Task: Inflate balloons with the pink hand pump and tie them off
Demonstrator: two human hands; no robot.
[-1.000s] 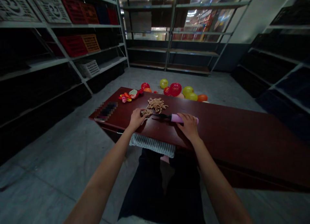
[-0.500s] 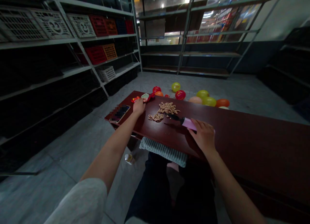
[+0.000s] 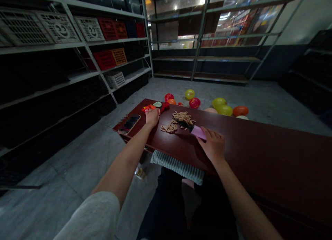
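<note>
Your right grip is wrapped around the pink barrel of the black-nozzled hand pump, above the dark red-brown surface, its nozzle end at the loose tan strands. It looks stiff, light and rather slick, best held mid-barrel. Your left grip is at the limp red-and-orange pieces, probably soft and stretchy, best pinched at an edge; whether it holds one, you can't tell. A second ago, it was at the tan strands.

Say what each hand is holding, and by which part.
Right hand: the pump, by its pink body. Left hand: at the limp balloons; whether it grips any cannot be told.
</note>
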